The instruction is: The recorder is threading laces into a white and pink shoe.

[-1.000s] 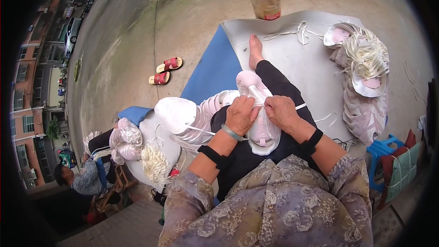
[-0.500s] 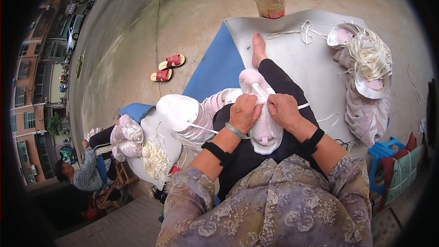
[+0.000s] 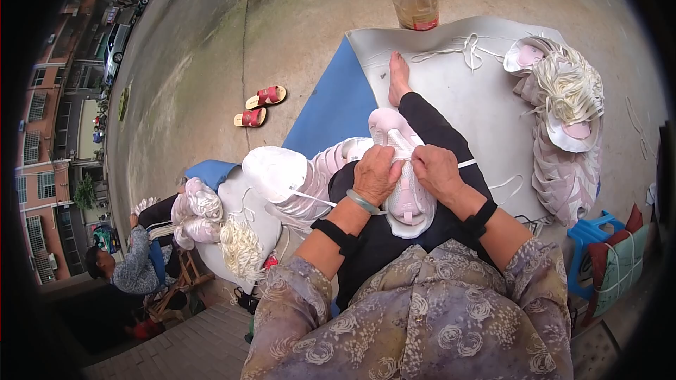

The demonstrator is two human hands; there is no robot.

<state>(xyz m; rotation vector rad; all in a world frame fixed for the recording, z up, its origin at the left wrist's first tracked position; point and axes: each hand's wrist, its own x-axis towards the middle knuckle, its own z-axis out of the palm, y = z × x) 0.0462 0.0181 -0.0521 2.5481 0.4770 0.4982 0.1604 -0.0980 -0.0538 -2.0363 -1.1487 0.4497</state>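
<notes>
Head view. Left: concrete ground (image 3: pixel 190 91) stretches wide around red sandals (image 3: pixel 260 105); stacked uppers (image 3: pixel 274 172) crowd the left hand (image 3: pixel 378 174); behind them, the mat's blue corner (image 3: pixel 331 102) has a slanting edge. Left hand: fingers curled, pinching one side of a shoe upper (image 3: pixel 407 200) on the lap. Upper: pink ends, white mesh middle, white near rim. Long axis runs away from torso, far end slightly left. Right hand (image 3: pixel 438 170): curled, pinching opposite side; lace grip: cannot tell. Rightward: room over pale mat (image 3: pixel 461 109) up to heaped uppers (image 3: pixel 567 169).
</notes>
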